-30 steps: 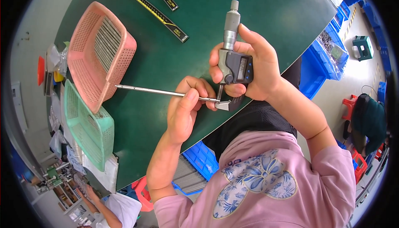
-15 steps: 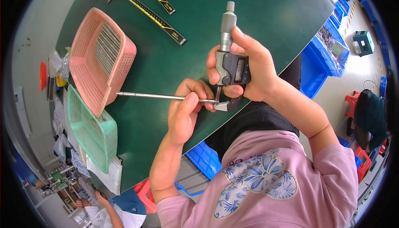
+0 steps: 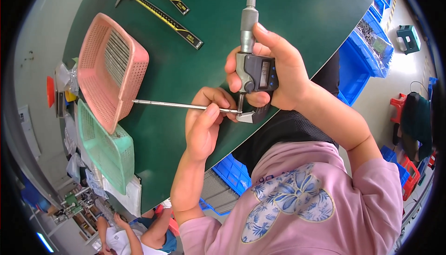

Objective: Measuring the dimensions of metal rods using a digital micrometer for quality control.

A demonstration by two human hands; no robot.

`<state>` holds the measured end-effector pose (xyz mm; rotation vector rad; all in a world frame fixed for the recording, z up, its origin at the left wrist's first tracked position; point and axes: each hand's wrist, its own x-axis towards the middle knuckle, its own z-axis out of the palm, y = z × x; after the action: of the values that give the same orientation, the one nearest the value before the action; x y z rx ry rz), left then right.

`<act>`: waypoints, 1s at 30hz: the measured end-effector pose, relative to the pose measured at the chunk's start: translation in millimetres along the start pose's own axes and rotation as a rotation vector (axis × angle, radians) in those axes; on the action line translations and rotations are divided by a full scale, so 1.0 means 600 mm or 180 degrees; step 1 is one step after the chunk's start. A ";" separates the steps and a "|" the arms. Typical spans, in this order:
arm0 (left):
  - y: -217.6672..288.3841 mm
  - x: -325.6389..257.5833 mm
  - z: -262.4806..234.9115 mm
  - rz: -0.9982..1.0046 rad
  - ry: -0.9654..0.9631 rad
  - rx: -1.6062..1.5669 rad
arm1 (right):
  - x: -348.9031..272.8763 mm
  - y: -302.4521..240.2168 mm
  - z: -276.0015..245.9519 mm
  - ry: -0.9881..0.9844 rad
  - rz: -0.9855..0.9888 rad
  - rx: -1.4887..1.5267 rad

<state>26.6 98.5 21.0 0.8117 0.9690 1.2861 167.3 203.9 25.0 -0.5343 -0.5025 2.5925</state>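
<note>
Now the right hand (image 3: pixel 278 71) grips the micrometer (image 3: pixel 254 64) upright over the green table (image 3: pixel 302 13), a little higher and more upright than half a second ago. The left hand (image 3: pixel 204 125) pinches the thin rod (image 3: pixel 181 106), whose right end sits in the micrometer's jaw as before; its left tip reaches the pink basket (image 3: pixel 111 69). The green basket (image 3: pixel 104 145) sits nearer, the calipers (image 3: pixel 162 11) at the far edge, unmoved.

Pink basket (image 3: pixel 95 64) of thin metal rods on green table (image 3: pixel 297 4), tilted. Green basket (image 3: pixel 104 145) just below it at table edge. Two calipers (image 3: pixel 168 17) at far side. Blue bins (image 3: pixel 360 66) on floor to right.
</note>
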 end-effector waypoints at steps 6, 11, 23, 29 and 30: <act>-0.003 0.001 -0.002 0.0038 -0.0079 0.0049 | 0.000 -0.002 0.000 -0.0009 0.0060 0.0085; -0.004 0.000 -0.004 0.0126 -0.0137 0.0081 | 0.002 -0.001 0.004 0.0107 0.0051 0.0005; -0.018 0.004 -0.007 0.0590 -0.0039 0.0178 | 0.011 0.000 0.001 0.0061 0.0132 0.0153; -0.007 0.004 -0.004 0.0631 -0.0107 -0.0161 | 0.004 -0.007 0.004 -0.0128 0.0237 -0.0103; -0.005 0.002 -0.004 0.0519 -0.0161 -0.0432 | 0.005 -0.002 -0.002 -0.0337 0.0169 -0.0471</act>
<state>25.8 99.5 17.3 0.8264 0.7787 1.4482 165.5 206.9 23.8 -0.4656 -0.7294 2.6585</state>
